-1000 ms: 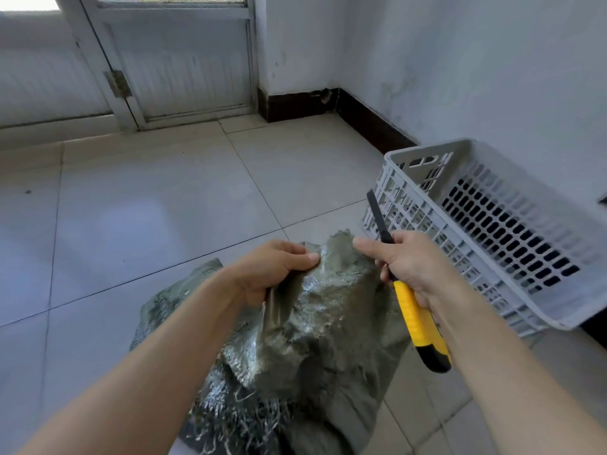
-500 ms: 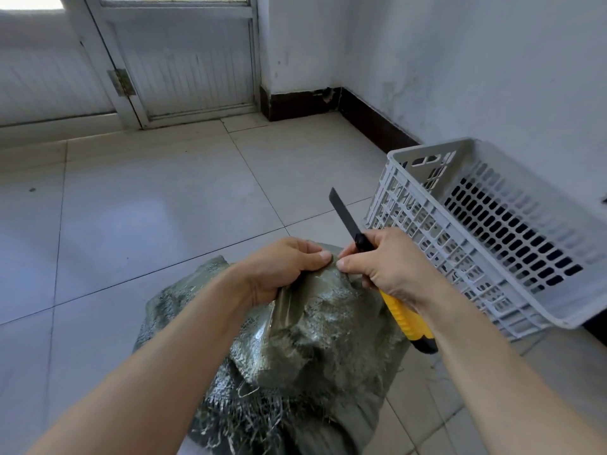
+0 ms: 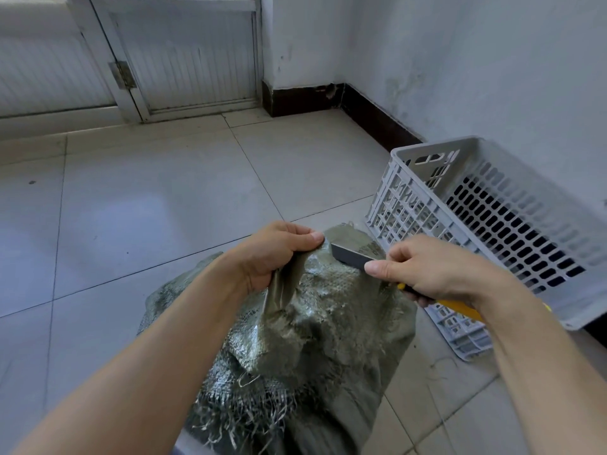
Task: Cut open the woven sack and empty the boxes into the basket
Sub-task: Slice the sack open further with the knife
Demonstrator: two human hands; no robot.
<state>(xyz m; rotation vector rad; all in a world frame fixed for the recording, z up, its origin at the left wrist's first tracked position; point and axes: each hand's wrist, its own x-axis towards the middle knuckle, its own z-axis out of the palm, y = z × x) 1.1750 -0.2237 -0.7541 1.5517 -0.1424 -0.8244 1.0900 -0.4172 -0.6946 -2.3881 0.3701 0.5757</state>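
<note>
L hand (image 3: 277,254) fingers bunch soft, limp woven sack (image 3: 315,323) taut at top, R hand (image 3: 437,274) fingers wrap knife (image 3: 353,257) w/ blade on fabric beside basket (image 3: 492,224).

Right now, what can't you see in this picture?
In the head view:
- The boxes: hidden inside the woven sack, none showing.
- The knife: the right hand covers most of its yellow handle.
- The basket: its right side is cut off by the picture's edge.
- The sack's bottom: cut off by the lower edge.
- Whether the knife has cut the sack: too unclear.
</note>
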